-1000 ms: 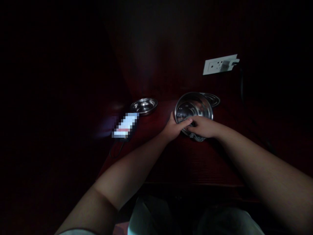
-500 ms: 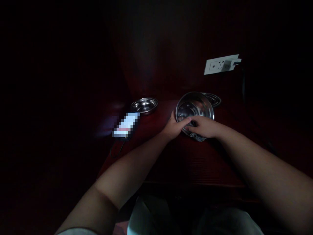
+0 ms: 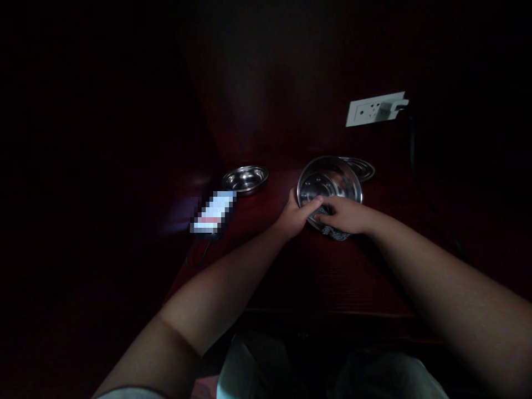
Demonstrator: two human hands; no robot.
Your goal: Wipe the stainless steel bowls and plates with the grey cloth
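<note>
A shiny steel pot [image 3: 347, 180] is tilted so that its open mouth faces me. My left hand [image 3: 296, 216] grips the pot's left side, its thumb over the near rim and its other fingers mostly hidden behind the wall. At the near rim my right hand [image 3: 344, 215] is closed on a dark patterned cloth [image 3: 337, 234]. Part of the cloth lies inside the rim under the fingers, and the rest hangs outside below the hand. The fingertips of my right hand are partly hidden.
On the dark red table [image 3: 324, 282], a shallow steel bowl [image 3: 245, 180] stands left of the pot. A lit phone [image 3: 215, 213] with a cord is nearer. Behind the pot lies a round steel lid-like piece [image 3: 366, 168]. A wall socket [image 3: 369, 111] holds a plug with a cable.
Hardly anything differs. Both hands keep their hold on the pot and cloth, and the whole view has shifted very slightly.
</note>
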